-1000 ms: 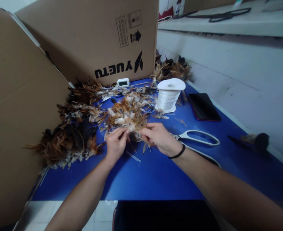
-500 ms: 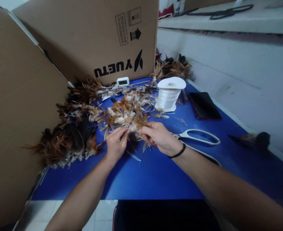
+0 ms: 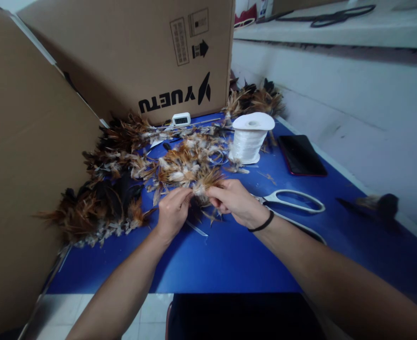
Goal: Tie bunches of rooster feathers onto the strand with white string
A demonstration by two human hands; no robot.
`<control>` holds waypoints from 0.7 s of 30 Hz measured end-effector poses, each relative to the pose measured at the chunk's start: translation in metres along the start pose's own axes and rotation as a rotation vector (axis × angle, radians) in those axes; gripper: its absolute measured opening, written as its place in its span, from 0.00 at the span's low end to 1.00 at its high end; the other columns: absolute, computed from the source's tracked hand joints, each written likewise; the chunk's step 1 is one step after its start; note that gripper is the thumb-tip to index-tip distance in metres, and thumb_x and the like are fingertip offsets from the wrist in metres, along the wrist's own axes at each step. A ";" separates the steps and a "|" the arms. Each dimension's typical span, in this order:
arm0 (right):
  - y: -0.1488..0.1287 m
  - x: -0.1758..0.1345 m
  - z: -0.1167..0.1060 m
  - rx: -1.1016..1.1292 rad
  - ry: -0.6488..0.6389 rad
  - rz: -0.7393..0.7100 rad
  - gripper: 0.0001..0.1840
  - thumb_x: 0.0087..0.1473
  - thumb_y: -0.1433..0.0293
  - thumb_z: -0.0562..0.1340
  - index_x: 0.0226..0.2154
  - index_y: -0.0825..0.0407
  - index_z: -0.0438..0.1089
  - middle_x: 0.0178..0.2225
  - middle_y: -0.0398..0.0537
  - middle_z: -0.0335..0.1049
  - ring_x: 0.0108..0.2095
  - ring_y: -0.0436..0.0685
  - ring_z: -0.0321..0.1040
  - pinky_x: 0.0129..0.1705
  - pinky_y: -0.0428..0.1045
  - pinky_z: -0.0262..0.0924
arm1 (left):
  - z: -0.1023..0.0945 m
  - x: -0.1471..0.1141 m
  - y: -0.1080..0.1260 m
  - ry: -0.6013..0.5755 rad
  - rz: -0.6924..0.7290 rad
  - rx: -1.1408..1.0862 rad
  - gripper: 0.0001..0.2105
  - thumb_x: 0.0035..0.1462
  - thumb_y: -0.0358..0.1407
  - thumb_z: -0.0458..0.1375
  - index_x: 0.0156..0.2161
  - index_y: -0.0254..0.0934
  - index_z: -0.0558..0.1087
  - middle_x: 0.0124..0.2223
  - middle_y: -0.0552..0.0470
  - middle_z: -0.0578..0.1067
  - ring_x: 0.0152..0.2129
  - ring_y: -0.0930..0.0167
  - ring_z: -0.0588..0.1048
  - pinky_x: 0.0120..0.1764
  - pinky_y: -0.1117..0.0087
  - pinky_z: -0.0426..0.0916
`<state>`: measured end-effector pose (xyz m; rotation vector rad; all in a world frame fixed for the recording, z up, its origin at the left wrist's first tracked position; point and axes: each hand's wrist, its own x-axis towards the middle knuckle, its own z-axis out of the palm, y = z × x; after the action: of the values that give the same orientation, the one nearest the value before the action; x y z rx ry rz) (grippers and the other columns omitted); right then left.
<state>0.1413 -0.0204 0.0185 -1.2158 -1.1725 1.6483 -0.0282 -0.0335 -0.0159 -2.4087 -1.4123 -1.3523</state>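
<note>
Brown and white feathers point(image 3: 204, 182) are pinched between my two hands above the blue table. My left hand point(image 3: 174, 208) is closed at the pale quill end of the bunch, fingertips pressed together. My right hand point(image 3: 234, 199), with a black band at the wrist, grips the bunch from the other side. Just behind them lies a heap of loose brown and white feathers point(image 3: 180, 163). A thin white ribbon piece point(image 3: 197, 229) lies below the hands. White-handled scissors point(image 3: 296, 200) rest beside my right wrist, their blades mostly hidden.
A spool of white ribbon point(image 3: 249, 141) stands behind my right hand. A dark phone point(image 3: 302, 155) lies to its right. Darker feather bundles point(image 3: 102, 208) line the left side. A cardboard box point(image 3: 123, 56) walls the back and left. A small white digital display point(image 3: 181, 119) sits before it.
The feather bunch between my fingers has turned slightly, its tips fanning more to the upper right. My left hand has shifted a little to the right.
</note>
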 end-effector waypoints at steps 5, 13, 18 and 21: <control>-0.001 0.000 0.000 0.019 0.007 0.026 0.13 0.42 0.74 0.59 0.12 0.54 0.59 0.10 0.37 0.55 0.10 0.40 0.44 0.12 0.40 0.36 | -0.001 0.001 0.001 -0.021 0.011 0.013 0.08 0.59 0.32 0.53 0.33 0.36 0.75 0.28 0.49 0.77 0.29 0.71 0.76 0.34 0.71 0.70; 0.000 0.001 0.001 -0.002 -0.020 0.022 0.15 0.42 0.73 0.61 0.11 0.54 0.58 0.09 0.37 0.55 0.10 0.40 0.44 0.12 0.41 0.37 | 0.000 0.000 0.000 -0.014 0.057 0.038 0.07 0.58 0.31 0.54 0.34 0.35 0.75 0.30 0.48 0.78 0.30 0.71 0.77 0.34 0.72 0.71; 0.001 0.002 0.000 0.032 -0.050 0.029 0.15 0.42 0.74 0.60 0.10 0.54 0.58 0.09 0.37 0.54 0.10 0.41 0.43 0.12 0.41 0.35 | 0.001 -0.002 -0.003 0.000 0.093 0.077 0.08 0.58 0.32 0.54 0.35 0.37 0.76 0.32 0.48 0.79 0.31 0.71 0.77 0.36 0.71 0.72; 0.001 0.001 -0.001 0.055 -0.065 0.057 0.15 0.42 0.74 0.59 0.10 0.54 0.58 0.09 0.37 0.53 0.10 0.40 0.43 0.12 0.41 0.34 | 0.002 -0.003 -0.005 0.009 0.128 0.097 0.08 0.58 0.32 0.54 0.36 0.37 0.76 0.32 0.48 0.79 0.30 0.71 0.77 0.36 0.72 0.72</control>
<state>0.1415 -0.0195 0.0169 -1.1790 -1.1338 1.7631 -0.0311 -0.0322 -0.0213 -2.3824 -1.2661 -1.2346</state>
